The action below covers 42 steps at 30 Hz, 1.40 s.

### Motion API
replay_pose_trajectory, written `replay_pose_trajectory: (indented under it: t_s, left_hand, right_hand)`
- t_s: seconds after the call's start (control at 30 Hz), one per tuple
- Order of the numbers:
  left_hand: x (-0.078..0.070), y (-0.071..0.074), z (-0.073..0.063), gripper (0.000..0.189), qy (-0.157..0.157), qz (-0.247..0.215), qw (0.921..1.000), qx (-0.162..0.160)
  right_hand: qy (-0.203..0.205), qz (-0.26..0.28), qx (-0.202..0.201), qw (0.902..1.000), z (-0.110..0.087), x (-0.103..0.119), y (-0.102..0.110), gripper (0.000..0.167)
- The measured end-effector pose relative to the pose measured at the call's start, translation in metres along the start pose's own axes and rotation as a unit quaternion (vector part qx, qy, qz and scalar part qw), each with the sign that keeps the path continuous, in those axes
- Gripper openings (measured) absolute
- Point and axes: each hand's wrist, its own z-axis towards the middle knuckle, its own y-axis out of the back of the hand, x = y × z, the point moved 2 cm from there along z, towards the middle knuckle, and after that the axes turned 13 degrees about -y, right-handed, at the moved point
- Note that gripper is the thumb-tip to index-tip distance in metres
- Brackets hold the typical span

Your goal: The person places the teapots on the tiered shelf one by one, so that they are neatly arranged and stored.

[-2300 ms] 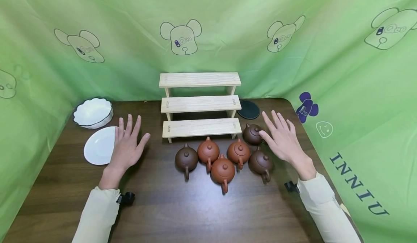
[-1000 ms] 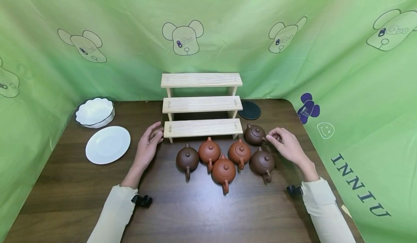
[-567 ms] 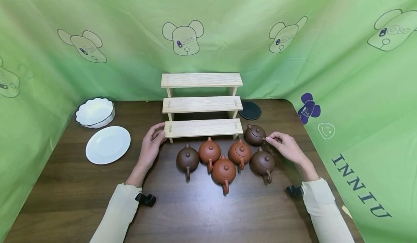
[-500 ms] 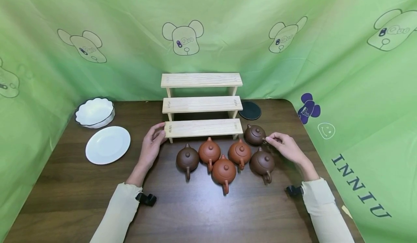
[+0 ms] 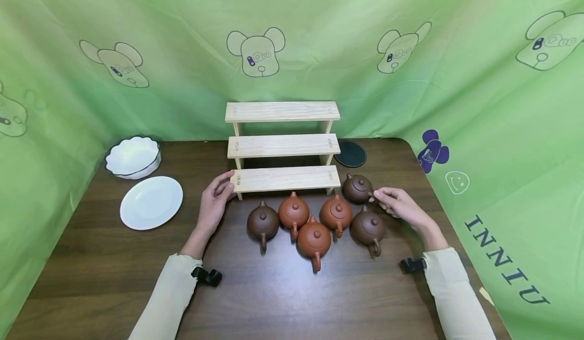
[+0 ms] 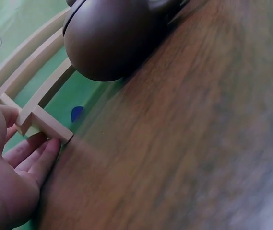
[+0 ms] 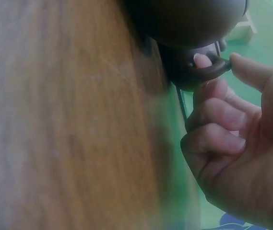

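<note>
In the head view, my left hand (image 5: 214, 203) holds the left end of the lowest step of a three-tier wooden display stand (image 5: 285, 179). The left wrist view shows the thumb by the plank's end and other fingers against the stand's leg (image 6: 52, 125). My right hand (image 5: 403, 208) grips the handle of a small dark brown teapot (image 5: 357, 188) at the right. One fingertip pokes through the handle loop (image 7: 206, 72) in the right wrist view, with the thumb against its outer side. That teapot stands on the table, partly hidden there by a nearer dark teapot (image 7: 189, 21).
Three reddish teapots (image 5: 314, 237) and another dark one (image 5: 262, 223) cluster before the stand. A round black mat (image 5: 350, 154) lies behind at the right. On the left are a white oval plate (image 5: 151, 203) and a scalloped bowl (image 5: 133, 158). Green curtains border the table (image 5: 283, 304).
Both hands came down from above the table: the left moved right onto the stand's lowest step, the right closed on the dark teapot's handle. In the last half second they barely moved.
</note>
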Motion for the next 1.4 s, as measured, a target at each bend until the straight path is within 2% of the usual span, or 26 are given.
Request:
replay_pose_trajectory:
  t_s: [0.27,0.63,0.93,1.2,1.4]
  left_hand:
    - [0.001,0.000,-0.001,0.040,-0.007,0.010,0.9999,0.005]
    - [0.004,0.002,-0.001,0.040,0.003,0.010,0.9999,0.002]
    - [0.004,0.003,-0.001,0.040,0.004,0.008,1.0000,0.004]
    - [0.003,0.002,-0.001,0.040,0.006,0.003,1.0000,0.004]
    - [0.003,0.003,0.000,0.040,0.005,0.006,1.0000,0.005]
  right_hand:
    - [0.006,0.035,0.044,0.9984,0.001,-0.006,0.003,0.036]
    - [0.007,0.079,0.072,0.9943,0.004,-0.008,0.001,0.034]
    - [0.005,0.124,0.074,0.9895,0.005,-0.009,0.001,0.039]
    - [0.015,0.147,0.093,0.9847,0.007,-0.012,0.002,0.041]
    - [0.017,0.133,0.066,0.9888,0.006,-0.011,0.001,0.039]
